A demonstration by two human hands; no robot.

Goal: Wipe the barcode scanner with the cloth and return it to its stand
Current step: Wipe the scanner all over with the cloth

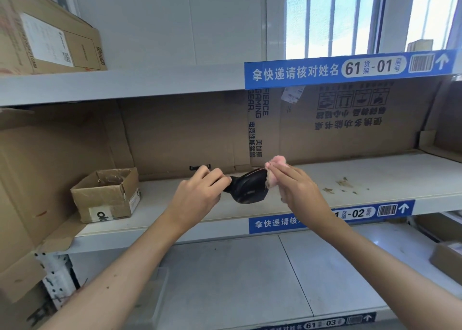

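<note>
A black barcode scanner (250, 185) is held in the air above the middle shelf (375, 177). My left hand (200, 192) grips its handle end from the left. My right hand (297, 187) presses a pink cloth (276, 162) against the scanner's right end, and most of the cloth is hidden under my fingers. A small black object (200, 167), possibly the stand, sits at the back of the shelf behind my left hand, half hidden.
A small open cardboard box (107, 197) sits on the shelf at the left. Flattened cardboard (350, 122) lines the back. A larger box (47, 34) stands on the upper shelf. Dirt marks (342, 185) lie on the shelf at the right.
</note>
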